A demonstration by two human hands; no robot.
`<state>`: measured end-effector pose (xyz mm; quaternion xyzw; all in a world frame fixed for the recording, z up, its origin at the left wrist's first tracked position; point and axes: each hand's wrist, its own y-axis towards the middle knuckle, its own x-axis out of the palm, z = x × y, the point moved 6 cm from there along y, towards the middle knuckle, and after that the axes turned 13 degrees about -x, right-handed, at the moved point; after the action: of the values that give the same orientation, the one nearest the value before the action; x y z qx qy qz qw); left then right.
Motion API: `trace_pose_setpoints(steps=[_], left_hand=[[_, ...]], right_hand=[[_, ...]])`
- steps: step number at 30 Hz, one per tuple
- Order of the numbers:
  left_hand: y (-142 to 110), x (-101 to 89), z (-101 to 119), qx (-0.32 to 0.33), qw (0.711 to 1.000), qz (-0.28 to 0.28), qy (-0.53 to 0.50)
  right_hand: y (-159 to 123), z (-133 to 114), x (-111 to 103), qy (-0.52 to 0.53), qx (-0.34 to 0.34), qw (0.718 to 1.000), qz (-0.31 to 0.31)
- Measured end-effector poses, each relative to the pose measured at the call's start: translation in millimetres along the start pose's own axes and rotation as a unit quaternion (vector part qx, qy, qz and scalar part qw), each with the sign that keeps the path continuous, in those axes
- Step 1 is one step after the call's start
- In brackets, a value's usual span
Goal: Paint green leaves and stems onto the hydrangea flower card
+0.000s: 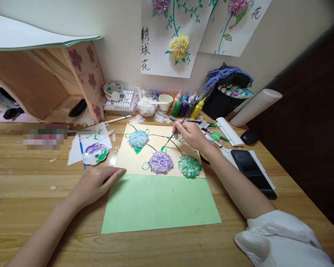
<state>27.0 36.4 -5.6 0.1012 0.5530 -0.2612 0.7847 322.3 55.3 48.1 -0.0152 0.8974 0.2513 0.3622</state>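
Observation:
My right hand (189,132) is closed on a thin blue paintbrush (174,132). Its tip touches a green leaf outline on the cream paper (130,157). That paper carries a pale blue tissue flower (138,138), a purple one (160,162) and a green one (189,166), joined by black stems. A light green sheet (158,204) lies under its near edge. My left hand (96,184) rests flat on the wooden desk (28,178), fingers stretched, fingertips touching the cream paper's left corner.
A flower-shaped paint palette (95,153) and another blue brush lie left of the paper. Behind it stand paint bottles (187,105), small bowls (165,102) and a marker box (122,104). A black phone (252,171) lies at the right, and a cardboard house (44,81) stands at back left.

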Motion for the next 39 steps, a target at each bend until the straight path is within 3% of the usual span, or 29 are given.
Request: trace_pose_setpoints(steps=[10,15,19,35,39], left_hand=[[0.0,-0.8,1.0,0.000,1.000,-0.004,0.005],[0.0,-0.3,1.3,0.004,1.000,-0.002,0.001],[-0.1,0.5,0.1,0.006,1.000,0.002,0.002],[0.4,0.2,0.3,0.008,1.000,0.000,0.002],[-0.1,0.5,-1.8,0.004,1.000,0.007,-0.006]], right_hand=[[-0.2,-12.4,-0.8,-0.001,-0.021,1.000,-0.004],[0.4,-15.6,4.9,-0.015,-0.037,0.998,-0.042],[-0.1,-14.5,2.1,-0.008,-0.031,0.999,-0.023],[0.7,-19.7,3.0,-0.025,-0.054,0.997,-0.042],[0.9,-20.4,5.5,-0.043,-0.060,0.994,-0.081]])
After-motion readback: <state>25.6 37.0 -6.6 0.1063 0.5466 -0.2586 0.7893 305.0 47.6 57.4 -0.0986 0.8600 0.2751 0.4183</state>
